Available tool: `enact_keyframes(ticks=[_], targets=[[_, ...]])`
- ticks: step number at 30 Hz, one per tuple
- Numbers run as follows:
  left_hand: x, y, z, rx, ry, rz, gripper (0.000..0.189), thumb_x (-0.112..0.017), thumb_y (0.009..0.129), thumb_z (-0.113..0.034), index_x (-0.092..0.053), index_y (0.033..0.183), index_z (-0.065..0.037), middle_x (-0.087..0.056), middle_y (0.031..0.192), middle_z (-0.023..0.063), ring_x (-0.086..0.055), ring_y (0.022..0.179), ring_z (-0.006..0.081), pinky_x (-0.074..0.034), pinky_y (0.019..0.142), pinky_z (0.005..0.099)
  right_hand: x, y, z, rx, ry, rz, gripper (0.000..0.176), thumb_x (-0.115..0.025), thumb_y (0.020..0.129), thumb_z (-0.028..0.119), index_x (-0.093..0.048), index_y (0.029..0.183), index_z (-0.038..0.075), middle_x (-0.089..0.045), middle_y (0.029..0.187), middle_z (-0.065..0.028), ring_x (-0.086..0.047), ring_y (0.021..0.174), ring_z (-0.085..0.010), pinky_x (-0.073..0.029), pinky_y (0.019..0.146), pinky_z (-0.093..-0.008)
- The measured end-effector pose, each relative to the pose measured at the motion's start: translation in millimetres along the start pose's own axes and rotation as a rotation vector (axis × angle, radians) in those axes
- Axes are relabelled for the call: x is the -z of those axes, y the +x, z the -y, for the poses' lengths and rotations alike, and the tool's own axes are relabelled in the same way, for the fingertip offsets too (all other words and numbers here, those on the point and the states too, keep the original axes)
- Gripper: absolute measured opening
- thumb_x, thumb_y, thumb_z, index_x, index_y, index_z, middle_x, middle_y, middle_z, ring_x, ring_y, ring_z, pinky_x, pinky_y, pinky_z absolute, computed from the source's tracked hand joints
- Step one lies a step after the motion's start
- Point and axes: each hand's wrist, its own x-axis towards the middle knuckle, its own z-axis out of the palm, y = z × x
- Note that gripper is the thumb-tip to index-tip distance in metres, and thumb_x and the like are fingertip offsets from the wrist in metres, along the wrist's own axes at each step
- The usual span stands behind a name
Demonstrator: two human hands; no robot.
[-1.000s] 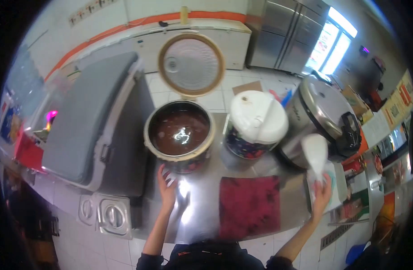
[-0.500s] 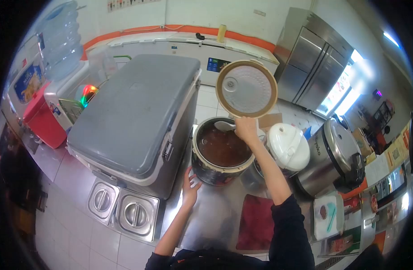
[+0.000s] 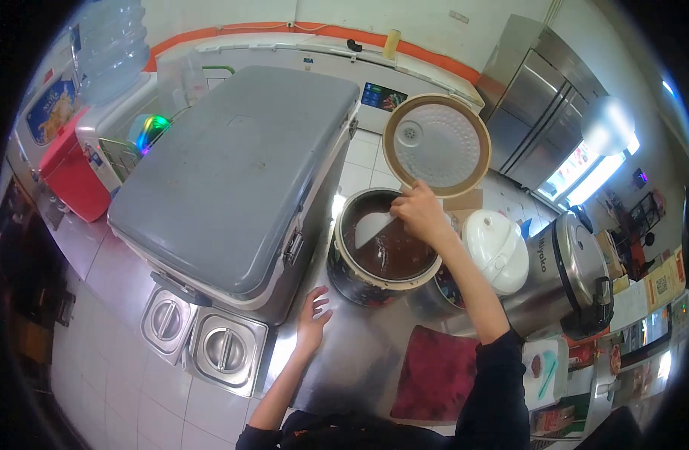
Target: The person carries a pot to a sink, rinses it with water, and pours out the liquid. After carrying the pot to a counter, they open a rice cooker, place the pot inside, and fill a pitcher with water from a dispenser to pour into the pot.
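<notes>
My right hand (image 3: 421,214) is closed over the inside of a rice cooker pot, gripping a white rice paddle (image 3: 373,227). The paddle's blade dips partly into dark brown liquid (image 3: 393,247); its handle is hidden in my fingers. The rice cooker (image 3: 344,277) has a patterned dark body and a cream rim. Its round lid (image 3: 443,146) stands raised behind, inner side toward me. My left hand (image 3: 312,319) holds nothing, fingers spread, a little left of the cooker above the steel table (image 3: 337,360).
A large grey cooler box (image 3: 232,172) fills the left. Two lidded steel pans (image 3: 224,352) sit below it. Right of the cooker stand a white-lidded cooker (image 3: 494,251) and a tall steel one (image 3: 550,262). A dark red cloth (image 3: 434,375) lies in front.
The paddle has tilted and its blade sits lower in the liquid, with my right hand turned over it. My left hand has come away from the cooker's side. The whole view has shifted slightly.
</notes>
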Motion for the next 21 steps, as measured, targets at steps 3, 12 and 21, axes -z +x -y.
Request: enact_keyframes(ticks=[3, 12, 21], targets=[[-3, 0, 1, 0.002, 0.007, 0.023, 0.049, -0.052, 0.069, 0.0, -0.039, 0.116, -0.009, -0.045, 0.117, 0.0059, -0.046, 0.102, 0.0195, -0.033, 0.086, 0.0327, 3, 7, -2, 0.032, 0.061, -0.057, 0.012, -0.06, 0.052, 0.012, -0.06, 0.064, 0.015, -0.057, 0.069, 0.0049, -0.051, 0.074, -0.0122, -0.036, 0.076, -0.0299], [-10, 0, 1, 0.02, -0.025, 0.045, 0.049, -0.051, 0.069, 0.0, -0.039, 0.116, -0.008, -0.045, 0.116, 0.007, -0.046, 0.101, 0.019, -0.032, 0.086, 0.0322, -30, 31, -20, 0.012, -0.085, -0.064, 0.009, -0.06, 0.055, 0.014, -0.061, 0.065, 0.015, -0.058, 0.067, 0.003, -0.051, 0.074, -0.0137, -0.036, 0.073, -0.0306], [-6, 0, 11, 0.06, -0.001, 0.06, 0.047, -0.05, 0.071, 0.0, -0.039, 0.115, -0.007, -0.046, 0.114, 0.0077, -0.049, 0.097, 0.0185, -0.035, 0.084, 0.0305, -14, 13, -21, -0.138, -0.092, 0.014, 0.007, -0.058, 0.058, 0.009, -0.062, 0.063, 0.013, -0.059, 0.067, -0.0011, -0.053, 0.076, -0.0161, -0.036, 0.071, -0.032]])
